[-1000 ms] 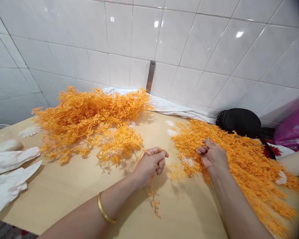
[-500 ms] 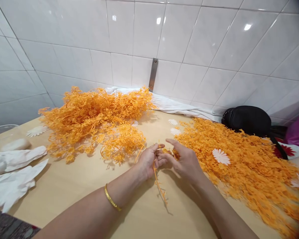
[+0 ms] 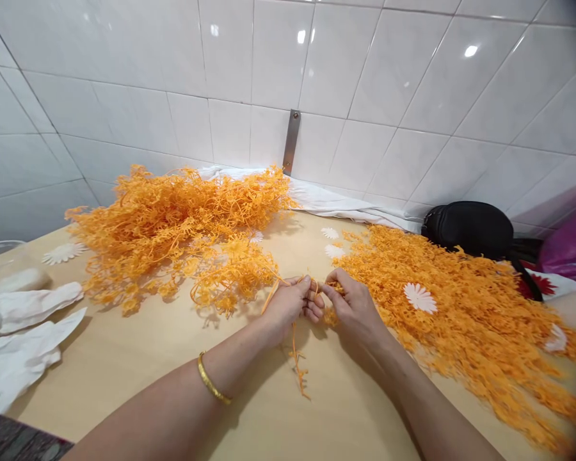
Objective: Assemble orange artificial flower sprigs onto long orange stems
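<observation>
1. Okay, so the person's left hand point(image 3: 288, 307) was curled up, with thumb and fingers pinched around a thin orange artificial sprig point(image 3: 295, 358), whose lower end dangled down over the table.
2. The right hand point(image 3: 355, 308) was pinching too, thumb and forefinger closed on the top of that same sprig or a small orange bit right by it. Hard to tell which from this angle. The two hands were almost touching, low over a pale wooden tabletop point(image 3: 345, 410).
3. A fluffy orange heap of tangled sprigs point(image 3: 173, 224) sat just left of the hands, and a wider orange heap of sprigs point(image 3: 461, 326) spread out to the right, with a white paper daisy point(image 3: 420, 298) lying on top of it.
4. As for progress, both heaps were still big, and the only piece in hand was that one sprig. No finished-looking piece showed anywhere, so plenty of loose orange stuff was left on the table.
5. Other bits around: crumpled white cloth point(image 3: 24, 326) at the left, a long white cloth point(image 3: 336, 202) along the glossy white tile wall point(image 3: 365, 77), a black fabric bag point(image 3: 465, 227), and a shiny pink plastic bag point(image 3: 571, 243) at the right.
</observation>
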`<state>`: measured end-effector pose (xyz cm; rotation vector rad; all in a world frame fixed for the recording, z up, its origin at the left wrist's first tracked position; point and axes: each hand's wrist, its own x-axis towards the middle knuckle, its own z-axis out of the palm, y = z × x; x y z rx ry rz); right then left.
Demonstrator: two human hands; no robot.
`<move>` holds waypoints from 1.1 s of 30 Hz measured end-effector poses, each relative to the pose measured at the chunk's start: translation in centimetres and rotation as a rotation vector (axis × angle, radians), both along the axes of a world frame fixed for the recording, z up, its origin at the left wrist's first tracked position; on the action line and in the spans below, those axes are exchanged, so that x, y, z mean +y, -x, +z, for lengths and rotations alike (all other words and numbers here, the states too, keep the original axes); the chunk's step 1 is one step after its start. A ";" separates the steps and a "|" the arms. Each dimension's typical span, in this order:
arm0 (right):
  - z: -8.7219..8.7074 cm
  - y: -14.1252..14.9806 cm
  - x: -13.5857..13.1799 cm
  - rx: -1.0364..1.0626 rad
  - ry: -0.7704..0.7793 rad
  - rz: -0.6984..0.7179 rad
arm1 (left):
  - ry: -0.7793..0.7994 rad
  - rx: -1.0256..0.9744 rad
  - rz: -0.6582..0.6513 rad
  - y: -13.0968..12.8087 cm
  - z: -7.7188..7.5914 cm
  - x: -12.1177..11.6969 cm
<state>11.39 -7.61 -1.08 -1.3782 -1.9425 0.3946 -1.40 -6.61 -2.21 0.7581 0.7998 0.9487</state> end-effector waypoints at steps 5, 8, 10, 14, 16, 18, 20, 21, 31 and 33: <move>0.1 1.8 0.2 0.375 0.065 -0.111 | 0.022 -0.135 0.041 -0.7 0.9 0.0; 0.1 1.7 0.8 0.721 0.143 -0.133 | 0.080 -0.224 0.054 -0.9 1.3 -0.4; 0.5 0.3 1.3 0.958 0.156 -0.237 | 0.135 -0.245 0.078 -0.6 1.3 -0.5; 1.4 -2.6 1.9 1.183 0.106 -0.385 | 0.206 -0.301 0.185 0.5 0.5 -0.2; 1.4 -2.8 1.8 1.144 0.126 -0.357 | 0.226 -0.330 0.196 0.8 0.1 0.2; 1.1 -2.4 1.6 1.076 0.197 -0.315 | 0.246 -0.316 0.188 0.8 0.0 0.6; 0.7 -1.9 1.4 1.009 0.303 -0.250 | 0.257 -0.275 0.203 0.8 0.1 0.7; 0.5 -1.8 1.4 0.976 0.360 -0.199 | 0.257 -0.259 0.215 0.8 0.2 0.7; -0.8 -0.4 0.8 0.391 0.331 0.140 | 0.182 -0.138 0.093 0.7 0.0 0.2; -1.0 0.2 0.9 0.339 0.258 0.079 | 0.147 -0.137 0.073 0.4 0.0 0.0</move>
